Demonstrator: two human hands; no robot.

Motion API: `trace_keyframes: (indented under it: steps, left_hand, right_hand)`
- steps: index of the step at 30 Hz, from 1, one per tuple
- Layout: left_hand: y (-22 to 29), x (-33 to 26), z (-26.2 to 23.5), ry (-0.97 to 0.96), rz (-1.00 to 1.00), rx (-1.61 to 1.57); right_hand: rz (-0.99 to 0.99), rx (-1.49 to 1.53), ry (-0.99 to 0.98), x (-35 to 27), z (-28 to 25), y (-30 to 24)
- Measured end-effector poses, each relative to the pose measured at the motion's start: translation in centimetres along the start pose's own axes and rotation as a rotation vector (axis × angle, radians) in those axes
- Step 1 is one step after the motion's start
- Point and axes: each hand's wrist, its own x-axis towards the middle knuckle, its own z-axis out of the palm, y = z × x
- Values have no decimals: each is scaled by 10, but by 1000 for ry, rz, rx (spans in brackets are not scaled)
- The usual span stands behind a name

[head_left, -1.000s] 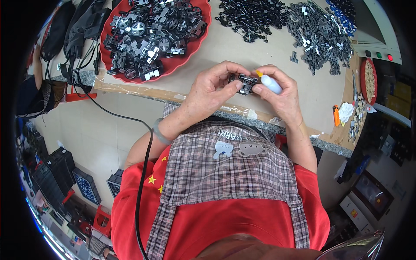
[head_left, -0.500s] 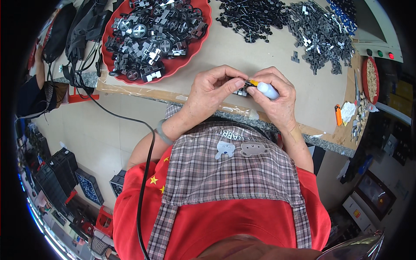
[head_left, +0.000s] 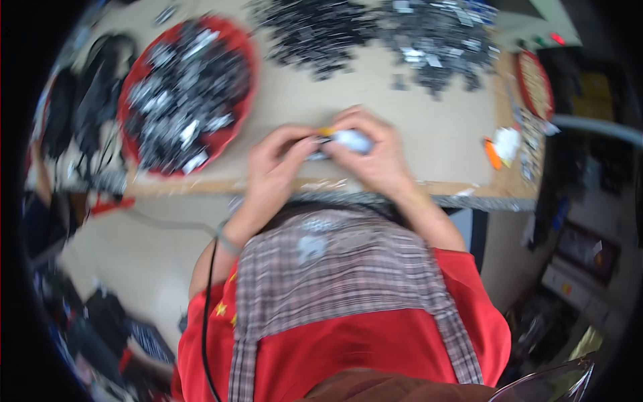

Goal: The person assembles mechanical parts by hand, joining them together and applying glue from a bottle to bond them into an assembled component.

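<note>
Motion blurs the whole view. Near the table's front edge, my left hand (head_left: pixel 276 164) pinches a small dark part (head_left: pixel 323 140) between thumb and fingers; its exact kind is too smeared to make out. My right hand (head_left: pixel 376 151) is curled around a small pale-blue-white bottle (head_left: pixel 353 141), its thumb and fingertips meeting my left ones at the part. A yellow piece (head_left: pixel 326 131) shows at the right fingertips, beside the bottle. Both hands touch each other, low over the tabletop.
Left stands a red scalloped bowl (head_left: pixel 232 137) heaped with black and silver wheeled parts. Behind lie piles of black pieces (head_left: pixel 321 33) and grey pieces (head_left: pixel 435 50). An orange-handled tool (head_left: pixel 492 153), white tissue (head_left: pixel 507 144) and red dish (head_left: pixel 549 94) sit right. A black cable (head_left: pixel 207 301) hangs left.
The whole view has shifted and blurred as my head moved, so the bowl, piles and hands appear further left. Both hands keep their hold, close together.
</note>
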Motion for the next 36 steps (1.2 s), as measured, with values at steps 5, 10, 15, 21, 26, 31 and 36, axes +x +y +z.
trace_keyframes:
  steps: [5,10,15,21,26,31,36]
  left_hand:
    - [2,-6,-4,-18,-103,34]
    - [-2,4,-2,-133,-82,-282]
    - [-7,7,-3,-189,-217,-505]
    - [-10,-4,-8,-176,-302,-670]
    - [-10,6,-2,-257,-346,-828]
    - [-11,8,-4,-281,-363,-846]
    - [-12,9,-10,-287,-392,-854]
  right_hand:
    - [-75,-54,-25,2,-2,1]
    - [-79,22,-13,3,-9,-3]
    - [-88,72,-20,3,-6,1]
    - [-59,169,-32,-2,-2,2]
    - [-79,10,17,-4,-9,3]
    - [-62,32,25,0,-6,6]
    - [-74,-12,9,2,-2,2]
